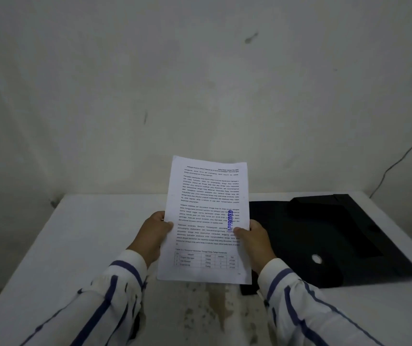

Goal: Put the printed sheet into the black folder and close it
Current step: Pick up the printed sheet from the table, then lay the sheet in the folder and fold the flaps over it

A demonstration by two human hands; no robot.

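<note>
The printed sheet [206, 216] is held upright above the table, facing me, with dense text, a small table at its foot and a blue "APPROVED" stamp near its right side. My left hand [153, 233] grips its left edge, thumb on the front. My right hand [253, 237] pinches its right edge just below the stamp. The black folder [324, 236] lies flat on the table to the right of the sheet, with a round silver snap button on it. The sheet covers the folder's left edge.
A white table [100, 236] stands against a pale, stained wall [200, 83]; a brownish stain marks the tabletop near me. A thin dark cable [399, 161] runs down the wall at the right. My sleeves are white with blue stripes.
</note>
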